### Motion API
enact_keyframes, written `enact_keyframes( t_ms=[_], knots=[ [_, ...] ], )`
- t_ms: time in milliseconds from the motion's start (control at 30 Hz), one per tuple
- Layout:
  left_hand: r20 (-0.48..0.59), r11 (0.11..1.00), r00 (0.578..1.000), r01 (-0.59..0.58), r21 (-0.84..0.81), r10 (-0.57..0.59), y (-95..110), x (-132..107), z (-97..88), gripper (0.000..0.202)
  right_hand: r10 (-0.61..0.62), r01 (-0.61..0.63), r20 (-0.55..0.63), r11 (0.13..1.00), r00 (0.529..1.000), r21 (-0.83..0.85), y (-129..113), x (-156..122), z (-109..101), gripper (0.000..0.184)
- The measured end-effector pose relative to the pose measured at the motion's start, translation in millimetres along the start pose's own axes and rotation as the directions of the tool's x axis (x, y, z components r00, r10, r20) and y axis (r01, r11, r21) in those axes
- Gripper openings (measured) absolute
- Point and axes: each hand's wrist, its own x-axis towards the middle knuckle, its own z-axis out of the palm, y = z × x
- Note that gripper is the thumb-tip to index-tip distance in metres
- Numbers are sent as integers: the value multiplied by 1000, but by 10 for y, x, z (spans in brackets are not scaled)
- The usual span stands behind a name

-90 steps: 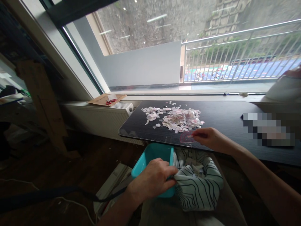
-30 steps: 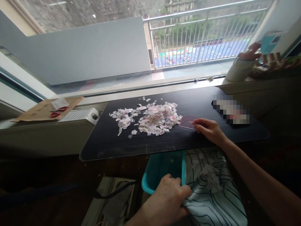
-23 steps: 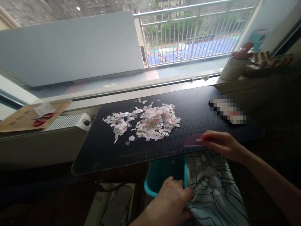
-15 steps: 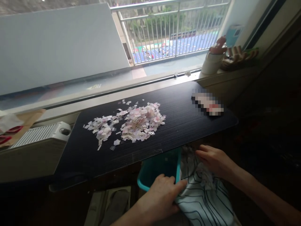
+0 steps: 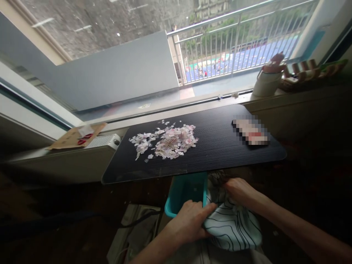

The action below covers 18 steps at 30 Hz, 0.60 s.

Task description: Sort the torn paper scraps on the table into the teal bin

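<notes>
My left hand (image 5: pixel 191 220) is closed on the edge of a white cloth with dark wavy stripes (image 5: pixel 233 229), its thumb on top, right beside the rim of a teal plastic bin (image 5: pixel 172 198). My right hand (image 5: pixel 240 189) grips the upper part of the same cloth; its fingertips are partly hidden in shadow. The bin stands below the front edge of a black tabletop (image 5: pixel 214 146). Up on the tabletop lies a loose pile of small pale paper scraps (image 5: pixel 174 141).
A blurred-out flat object (image 5: pixel 251 132) lies on the tabletop's right end. On the windowsill stand a white jug (image 5: pixel 266 82) and a rack of rolls (image 5: pixel 305 71). Red-handled scissors (image 5: pixel 84 139) rest on a brown envelope (image 5: pixel 64 137) at left. A pale box (image 5: pixel 129 234) sits below.
The view has swung left and up. My right hand has moved down and in against the cloth, which now bunches up lower between both hands.
</notes>
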Motion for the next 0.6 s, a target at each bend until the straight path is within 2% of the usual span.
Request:
enact_keyframes(
  t_ms=[100,200,300,400,433,533,600],
  knots=[
    [4,999,1000,24,27,-24,26,-3,-5,54,1,-1,27,1000,1000,-4,18,65,19,30],
    [9,999,1000,5,35,-5,-6,-21,-25,41,2,-2,2,1000,1000,-1,44,89,-50,28],
    [-6,998,999,-33,50,33,-76,-59,-45,40,-39,42,-109,999,993,29,25,-45,-238,27],
    [-37,996,997,-71,58,73,-135,-86,-56,46,-83,110,-242,989,967,98,-104,-308,-423,28],
    [-48,995,996,-79,55,81,-143,-86,-54,49,-96,125,-226,985,969,116,-164,-387,-448,27],
    [-82,996,993,-78,52,82,-124,-57,-27,60,-225,228,-40,963,974,146,-312,-491,-366,22],
    [-99,996,992,-76,54,81,-88,-28,9,69,-183,182,10,980,983,79,-335,-435,-219,23]
  ],
)
